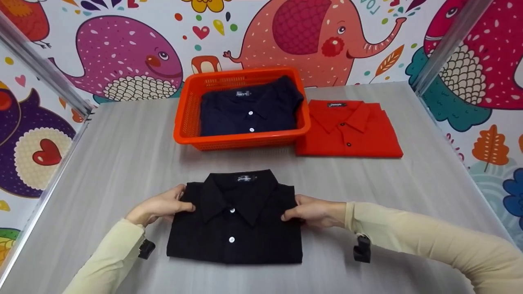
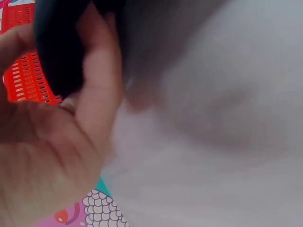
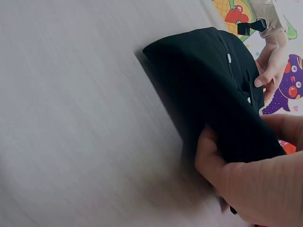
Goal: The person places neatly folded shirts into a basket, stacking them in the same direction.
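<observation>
A folded black shirt [image 1: 253,245] with white buttons and its collar toward the basket lies between my two hands at the front of the table. My left hand [image 1: 165,205] grips its left edge, thumb on top and fingers beneath. At the opposite edge my right hand [image 1: 316,210] holds it the same way, with the thumb over the cloth. In the right wrist view the shirt [image 3: 199,80] slants above the grey surface, pinched by the right hand [image 3: 255,184]. The left wrist view shows dark cloth [image 2: 57,52] between the left hand's [image 2: 61,132] thumb and fingers.
An orange plastic basket [image 1: 243,141] stands at the back with a folded navy shirt [image 1: 229,112] in it. Right beside it, partly behind its rim, lies a folded red shirt [image 1: 355,130]. Cartoon-printed walls [image 1: 196,49] and metal posts border the grey table [image 1: 122,155].
</observation>
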Demonstrator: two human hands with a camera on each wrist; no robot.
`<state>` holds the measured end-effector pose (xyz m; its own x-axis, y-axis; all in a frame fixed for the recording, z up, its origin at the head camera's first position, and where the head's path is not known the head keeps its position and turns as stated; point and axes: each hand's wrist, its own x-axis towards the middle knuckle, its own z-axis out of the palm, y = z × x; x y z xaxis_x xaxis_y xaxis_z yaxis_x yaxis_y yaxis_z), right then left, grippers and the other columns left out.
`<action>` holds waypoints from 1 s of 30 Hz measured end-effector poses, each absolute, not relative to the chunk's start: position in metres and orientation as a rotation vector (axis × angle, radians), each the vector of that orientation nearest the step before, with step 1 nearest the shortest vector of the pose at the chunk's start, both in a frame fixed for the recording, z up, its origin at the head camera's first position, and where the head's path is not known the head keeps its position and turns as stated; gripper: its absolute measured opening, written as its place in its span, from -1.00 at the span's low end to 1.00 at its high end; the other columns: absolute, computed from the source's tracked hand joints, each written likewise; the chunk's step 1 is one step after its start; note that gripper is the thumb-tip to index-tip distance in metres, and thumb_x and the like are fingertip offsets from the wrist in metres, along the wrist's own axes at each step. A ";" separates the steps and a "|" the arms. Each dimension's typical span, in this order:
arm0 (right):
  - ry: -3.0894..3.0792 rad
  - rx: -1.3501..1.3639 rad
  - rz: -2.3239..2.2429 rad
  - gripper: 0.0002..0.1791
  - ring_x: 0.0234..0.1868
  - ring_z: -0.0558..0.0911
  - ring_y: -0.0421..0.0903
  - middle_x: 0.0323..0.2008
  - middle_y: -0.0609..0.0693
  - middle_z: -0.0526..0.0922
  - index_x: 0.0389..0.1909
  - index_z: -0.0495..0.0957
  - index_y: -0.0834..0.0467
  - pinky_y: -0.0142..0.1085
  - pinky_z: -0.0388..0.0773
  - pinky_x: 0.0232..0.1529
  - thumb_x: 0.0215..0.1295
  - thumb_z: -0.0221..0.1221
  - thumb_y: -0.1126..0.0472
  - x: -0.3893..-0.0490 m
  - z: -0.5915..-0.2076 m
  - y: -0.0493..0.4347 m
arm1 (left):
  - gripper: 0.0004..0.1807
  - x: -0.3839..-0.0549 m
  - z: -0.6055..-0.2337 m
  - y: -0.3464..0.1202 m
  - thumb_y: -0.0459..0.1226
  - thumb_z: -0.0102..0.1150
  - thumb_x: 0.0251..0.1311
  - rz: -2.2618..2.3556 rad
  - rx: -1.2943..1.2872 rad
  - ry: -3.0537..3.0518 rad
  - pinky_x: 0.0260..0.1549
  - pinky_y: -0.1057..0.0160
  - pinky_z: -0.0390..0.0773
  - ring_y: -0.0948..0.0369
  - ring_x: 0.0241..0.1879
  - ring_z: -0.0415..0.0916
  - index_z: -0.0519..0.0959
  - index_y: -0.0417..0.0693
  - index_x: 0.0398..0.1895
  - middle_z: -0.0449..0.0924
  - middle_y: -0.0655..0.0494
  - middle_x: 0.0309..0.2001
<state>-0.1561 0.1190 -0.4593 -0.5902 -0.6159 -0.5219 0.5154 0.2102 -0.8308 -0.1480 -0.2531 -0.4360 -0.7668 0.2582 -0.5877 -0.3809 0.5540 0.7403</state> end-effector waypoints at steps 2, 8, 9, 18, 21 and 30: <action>1.588 -0.111 -1.563 -0.56 -0.14 0.62 -0.06 -0.15 0.11 0.63 0.07 0.34 0.37 -0.25 0.53 -0.04 0.13 0.15 0.47 -0.156 -0.458 0.122 | 0.10 -0.148 -0.436 -0.252 -0.34 0.18 0.10 1.254 -0.060 2.095 0.30 -0.11 0.06 -0.23 0.41 -0.21 -0.45 -0.53 0.39 -0.45 -0.49 0.42; 1.782 -0.137 -1.526 -0.28 0.10 0.52 0.02 0.14 0.21 0.50 0.33 0.13 0.44 -0.15 0.38 0.18 0.15 0.20 0.43 -0.159 -0.454 0.136 | -0.13 -0.146 -0.436 -0.242 -0.47 0.17 0.00 1.391 -0.022 2.007 0.07 -0.06 0.39 -0.16 0.25 0.09 -0.11 -0.34 0.33 -0.14 -0.41 0.39; 1.810 -0.138 -1.520 -0.25 0.13 0.49 0.03 0.17 0.22 0.47 0.34 0.11 0.44 -0.14 0.36 0.20 0.15 0.21 0.43 -0.159 -0.453 0.138 | -0.12 -0.145 -0.435 -0.240 -0.48 0.17 0.00 1.402 -0.017 2.000 0.09 -0.09 0.38 -0.18 0.28 0.06 -0.13 -0.32 0.34 -0.17 -0.40 0.40; 1.884 -0.098 -1.560 -0.25 0.09 0.49 0.04 0.16 0.27 0.44 0.31 0.08 0.50 -0.14 0.39 0.16 0.14 0.22 0.44 -0.155 -0.447 0.157 | 0.13 -0.146 -0.431 -0.224 -0.52 0.15 0.05 1.429 0.054 2.022 0.34 -0.14 -0.30 -0.17 0.43 -0.52 -0.53 -0.40 0.41 -0.60 -0.38 0.44; 1.905 -0.062 -1.570 -0.22 0.10 0.48 0.04 0.18 0.29 0.42 0.32 0.04 0.50 -0.13 0.37 0.17 0.14 0.23 0.43 -0.154 -0.443 0.160 | 0.10 -0.147 -0.430 -0.221 -0.52 0.17 0.04 1.444 0.073 2.049 0.34 -0.14 -0.24 -0.19 0.43 -0.32 -0.44 -0.39 0.44 -0.39 -0.42 0.45; 1.929 -0.028 -1.601 -0.31 -0.13 0.60 -0.06 0.01 0.23 0.54 0.23 0.10 0.47 -0.23 0.51 -0.03 0.16 0.23 0.40 -0.158 -0.437 0.165 | 0.01 -0.150 -0.427 -0.219 -0.50 0.19 0.04 1.461 0.109 2.111 0.32 -0.10 -0.01 -0.16 0.34 0.05 -0.28 -0.38 0.43 0.01 -0.45 0.37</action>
<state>-0.1575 0.1647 -0.4371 -0.8053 -0.3937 -0.4433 0.3631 0.2636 -0.8937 -0.1503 -0.2189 -0.4268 -0.8373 0.3720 -0.4006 -0.2439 0.4016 0.8827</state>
